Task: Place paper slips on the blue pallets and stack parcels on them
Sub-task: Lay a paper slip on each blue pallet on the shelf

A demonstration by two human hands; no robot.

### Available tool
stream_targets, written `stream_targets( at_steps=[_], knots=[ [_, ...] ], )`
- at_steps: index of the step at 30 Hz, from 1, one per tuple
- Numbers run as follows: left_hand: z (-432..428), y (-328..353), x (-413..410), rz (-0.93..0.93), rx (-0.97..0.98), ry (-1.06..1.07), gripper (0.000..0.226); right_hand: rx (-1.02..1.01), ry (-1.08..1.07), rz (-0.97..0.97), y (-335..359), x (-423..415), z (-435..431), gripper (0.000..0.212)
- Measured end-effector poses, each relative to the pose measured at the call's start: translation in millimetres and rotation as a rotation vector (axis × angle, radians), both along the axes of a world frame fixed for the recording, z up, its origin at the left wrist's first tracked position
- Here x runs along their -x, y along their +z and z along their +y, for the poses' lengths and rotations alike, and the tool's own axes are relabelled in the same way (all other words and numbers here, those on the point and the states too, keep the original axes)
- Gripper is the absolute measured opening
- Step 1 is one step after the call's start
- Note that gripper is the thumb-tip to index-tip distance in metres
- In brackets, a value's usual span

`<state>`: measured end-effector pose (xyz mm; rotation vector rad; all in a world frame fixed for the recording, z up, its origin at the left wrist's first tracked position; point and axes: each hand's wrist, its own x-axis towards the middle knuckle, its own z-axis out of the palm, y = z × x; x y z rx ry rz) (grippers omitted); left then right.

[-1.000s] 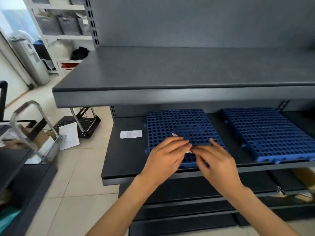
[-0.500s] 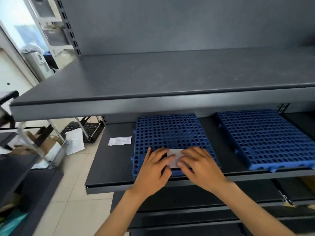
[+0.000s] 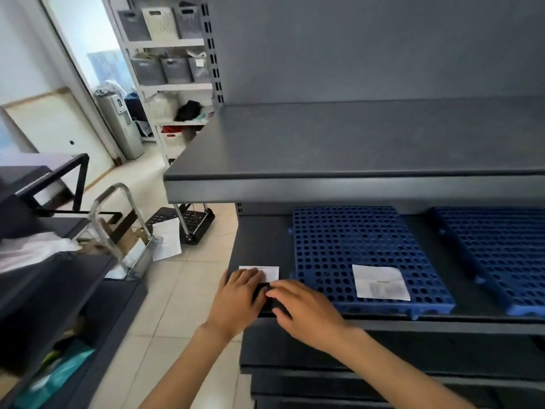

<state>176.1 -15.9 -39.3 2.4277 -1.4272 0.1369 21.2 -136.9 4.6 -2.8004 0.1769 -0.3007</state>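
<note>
Two blue perforated pallets lie on the dark lower shelf: one in the middle, a second at the right edge. A white paper slip lies flat on the front right part of the middle pallet. Another white slip lies on the bare shelf left of that pallet. My left hand rests flat with its fingertips on this slip, covering its left part. My right hand lies beside it at the shelf's front edge, fingers spread, touching the shelf just below the slip. No parcels are on the pallets.
A deep grey upper shelf overhangs the pallets. On the floor at left stand a folded hand trolley and a cart with a metal handle, cardboard and papers. Dark shelving is at the near left. Storage racks with baskets stand behind.
Both hands left the slip lying on the middle pallet and moved left to the second slip on the bare shelf. The view swung left.
</note>
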Motion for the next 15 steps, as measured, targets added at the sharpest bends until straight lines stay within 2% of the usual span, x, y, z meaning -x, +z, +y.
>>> stream_targets(
  at_steps=[2,4,6,10,15],
  knots=[
    [35,2,17,0.035,0.089,-0.050,0.036,0.027,-0.006,-0.030,-19,-7,28,0.046],
    [62,3,24,0.083,0.119,-0.062,0.037,0.108,-0.042,-0.009,-38,-12,49,0.062],
    [82,0,24,0.099,0.120,-0.077,0.040,0.183,-0.073,0.010,-52,-17,65,0.068],
    [98,-9,18,0.076,0.130,-0.147,0.044,0.248,-0.119,-0.076,-61,-19,79,0.059],
    [85,-17,19,0.006,0.233,-0.202,0.041,0.214,-0.197,-0.133,-57,-8,80,0.046]
  ],
)
